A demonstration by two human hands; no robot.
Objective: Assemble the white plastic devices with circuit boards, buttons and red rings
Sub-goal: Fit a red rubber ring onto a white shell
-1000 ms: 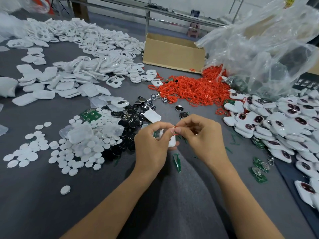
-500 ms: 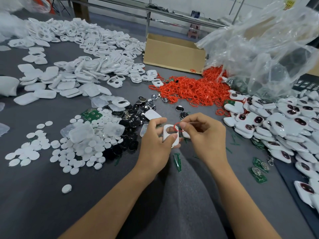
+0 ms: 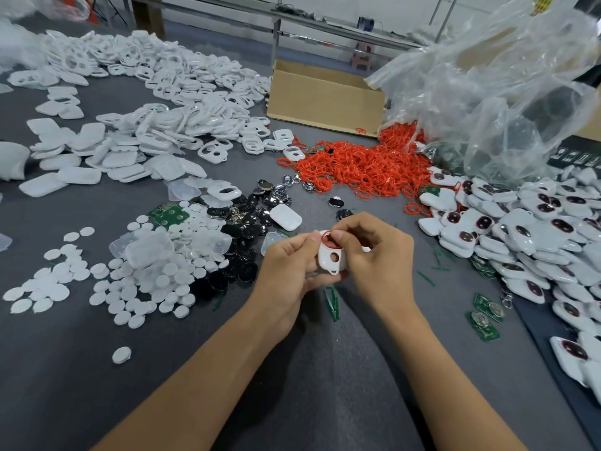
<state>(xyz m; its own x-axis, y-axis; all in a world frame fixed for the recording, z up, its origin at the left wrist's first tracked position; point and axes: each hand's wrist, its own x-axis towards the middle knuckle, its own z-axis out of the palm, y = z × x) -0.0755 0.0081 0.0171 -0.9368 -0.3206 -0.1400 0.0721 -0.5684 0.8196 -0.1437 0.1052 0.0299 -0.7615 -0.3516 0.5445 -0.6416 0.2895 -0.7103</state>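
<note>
**Left to right.** Discs (image 3: pixel 146 281): a white heap on the grey surface (image 3: pixel 65 369), too many to count. One stray disc (image 3: pixel 122 355) lies apart, nearer the person. Empty shells (image 3: pixel 162 102): a large heap further back, uncounted. One green board (image 3: pixel 169 215) shows at the discs' far edge. Black buttons (image 3: pixel 247 229) lie just beside it, uncounted.

Left hand (image 3: pixel 286 265): grip clamped on one shell (image 3: pixel 330 260), which is held above the surface between the two hands. The shell's long axis runs away from the person, with the small loop at the near end. It has two openings, and the near one is bare. One red ring (image 3: pixel 326 239) lies at the far opening, touching the shell. Right hand (image 3: pixel 380 255): grip pinched on the ring's right side with thumb and forefinger.

Judged step: seating the ring. The right hand is the nearer, and the ring must settle flat round the far opening.

Rings (image 3: pixel 357 167): a red heap, uncounted. One box (image 3: pixel 325 99) and one bag (image 3: pixel 487 92). Finished devices (image 3: pixel 520 222): a heap at far right, uncounted, with at least two spare boards (image 3: pixel 484 317) near it.
</note>
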